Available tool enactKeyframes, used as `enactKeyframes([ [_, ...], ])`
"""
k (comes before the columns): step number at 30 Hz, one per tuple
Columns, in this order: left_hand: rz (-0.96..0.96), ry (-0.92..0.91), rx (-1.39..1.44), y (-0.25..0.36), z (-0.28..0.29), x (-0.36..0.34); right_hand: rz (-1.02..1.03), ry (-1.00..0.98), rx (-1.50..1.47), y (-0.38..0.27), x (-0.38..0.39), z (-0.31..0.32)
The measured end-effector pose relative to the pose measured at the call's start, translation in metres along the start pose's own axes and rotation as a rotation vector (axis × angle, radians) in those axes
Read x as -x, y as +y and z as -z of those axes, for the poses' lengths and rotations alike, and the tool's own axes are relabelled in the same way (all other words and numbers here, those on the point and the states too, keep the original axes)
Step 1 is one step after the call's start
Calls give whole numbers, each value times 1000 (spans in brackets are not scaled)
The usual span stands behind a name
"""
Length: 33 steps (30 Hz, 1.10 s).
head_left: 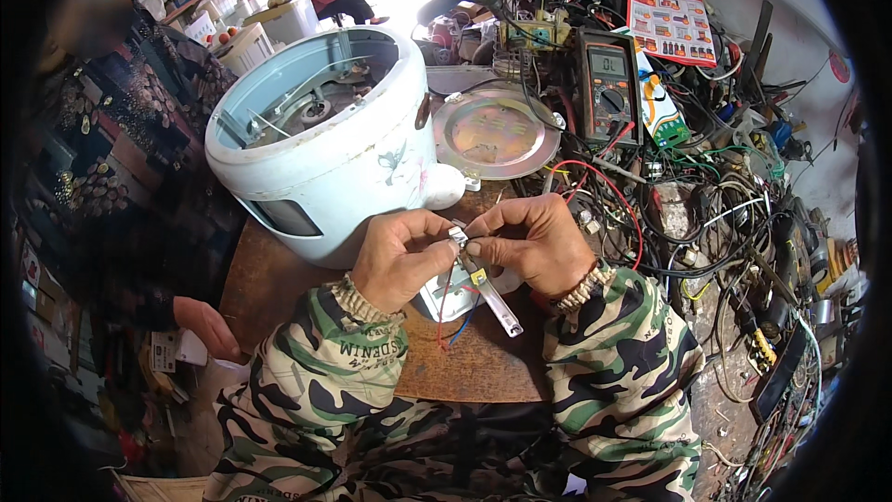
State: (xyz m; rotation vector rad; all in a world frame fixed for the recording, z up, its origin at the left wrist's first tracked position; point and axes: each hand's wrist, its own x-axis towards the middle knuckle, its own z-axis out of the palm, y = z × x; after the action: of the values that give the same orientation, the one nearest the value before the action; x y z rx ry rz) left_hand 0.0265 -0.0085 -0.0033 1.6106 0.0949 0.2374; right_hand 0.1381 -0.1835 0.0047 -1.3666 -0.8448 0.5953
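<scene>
Over the front of the wooden table, my left hand (pixel 395 258) and my right hand (pixel 539 244) meet fingertip to fingertip. Thumb and finger of the left pinch a small whitish metal-looking electrical part (pixel 458 235). My right hand is pinched closed at the other side of it, on what looks like a thin dark wire. A shiny metal strip (pixel 500 309) with a small yellow piece (pixel 478 276) slants down from the fingers. Beneath lies a white plastic piece (pixel 429 305), partly hidden, with red and blue wires (pixel 469 318) trailing by it.
A round white appliance body (pixel 362 177), open on top, stands behind my hands. Beyond it lies a round metal plate (pixel 497 135). Tangled cables, a multimeter (pixel 610 84) and tools crowd the right side. Another person's hand (pixel 209 327) rests near the table's left edge (pixel 265 265).
</scene>
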Motion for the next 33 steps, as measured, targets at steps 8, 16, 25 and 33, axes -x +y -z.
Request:
enactKeyframes([
  [8,0,10,-43,3,2,1,-11,-5,11,-3,-1,-2],
  [16,-11,-2,1,0,3,0,56,69,158,-4,0,-5],
  [25,-27,-13,44,2,5,-2,59,133,167,-7,1,-8],
  [33,-73,-35,-66,6,5,-1,29,130,167,-11,3,-8],
])
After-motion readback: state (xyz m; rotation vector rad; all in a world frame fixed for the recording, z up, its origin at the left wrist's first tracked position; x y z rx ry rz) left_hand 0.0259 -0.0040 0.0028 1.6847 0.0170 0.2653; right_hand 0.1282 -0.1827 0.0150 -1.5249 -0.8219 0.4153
